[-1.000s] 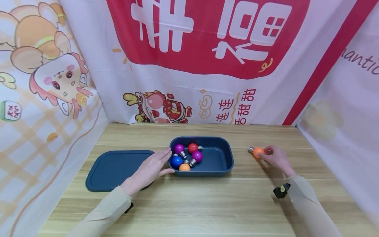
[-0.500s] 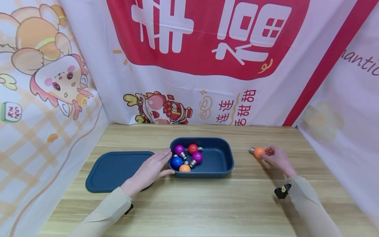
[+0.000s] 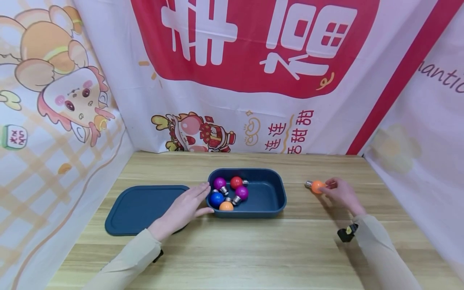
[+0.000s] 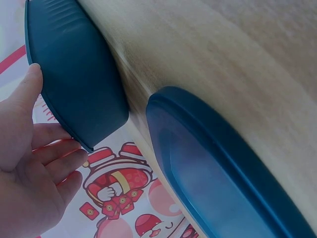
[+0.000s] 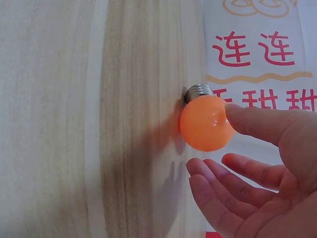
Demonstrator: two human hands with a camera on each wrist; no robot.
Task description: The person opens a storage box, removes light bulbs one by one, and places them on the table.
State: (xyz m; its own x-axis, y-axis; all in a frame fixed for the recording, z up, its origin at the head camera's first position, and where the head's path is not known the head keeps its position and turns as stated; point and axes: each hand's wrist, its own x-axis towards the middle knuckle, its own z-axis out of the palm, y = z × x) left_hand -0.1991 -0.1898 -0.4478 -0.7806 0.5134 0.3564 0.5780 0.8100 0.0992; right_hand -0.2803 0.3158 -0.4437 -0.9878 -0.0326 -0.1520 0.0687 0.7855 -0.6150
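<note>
An orange light bulb (image 3: 317, 187) with a metal screw base lies on its side on the wooden table. My right hand (image 3: 340, 192) is just to its right. In the right wrist view the thumb overlaps the edge of the bulb (image 5: 205, 124), while the other fingers are spread below and apart from it. Whether the thumb touches cannot be told. My left hand (image 3: 185, 205) rests against the left end of a dark blue box (image 3: 266, 211), fingers extended, thumb at its front corner. Inside lie two purple bulbs (image 3: 241, 192), a red bulb (image 3: 236, 182), a blue bulb (image 3: 216, 198) and a light orange bulb (image 3: 226, 206).
A dark blue lid (image 3: 143, 209) lies flat on the table left of the box, partly behind the left forearm. Printed cloth walls (image 3: 253, 92) stand at the back and both sides of the wooden table (image 3: 250, 249).
My right hand has eased slightly right, its fingers parting from the orange bulb, which stays on the table. The left hand remains at the box's end.
</note>
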